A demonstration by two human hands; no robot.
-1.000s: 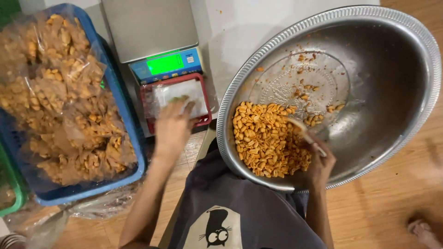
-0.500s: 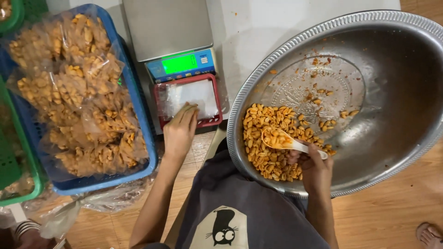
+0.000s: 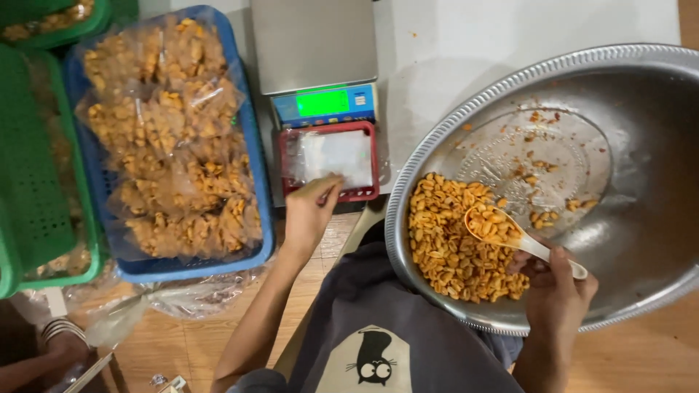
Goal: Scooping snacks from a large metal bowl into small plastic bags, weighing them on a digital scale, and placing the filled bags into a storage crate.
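My right hand [image 3: 555, 291] grips a white spoon [image 3: 513, 234] heaped with orange peanuts, held just above the peanut pile [image 3: 451, 244] in a big steel basin [image 3: 641, 291]. My left hand [image 3: 309, 211] reaches to the front edge of a small red tray [image 3: 284, 160] that holds clear plastic bags [image 3: 333, 155]; its fingers pinch at the bags' near edge. The tray sits in front of a digital scale [image 3: 320, 65] with a lit green display.
A blue crate [image 3: 266, 218] on the left is piled with sealed bags of peanuts [image 3: 175, 138]. Green crates [image 3: 36, 182] stand beside it. Loose plastic [image 3: 167, 298] lies on the wooden floor. Another person's wrist with bangles [image 3: 54, 342] shows at bottom left.
My right hand scooped peanuts and lifted the full spoon out of the pile. My left hand stayed at the red tray's bags. The view shifted, bringing the green crates into sight.
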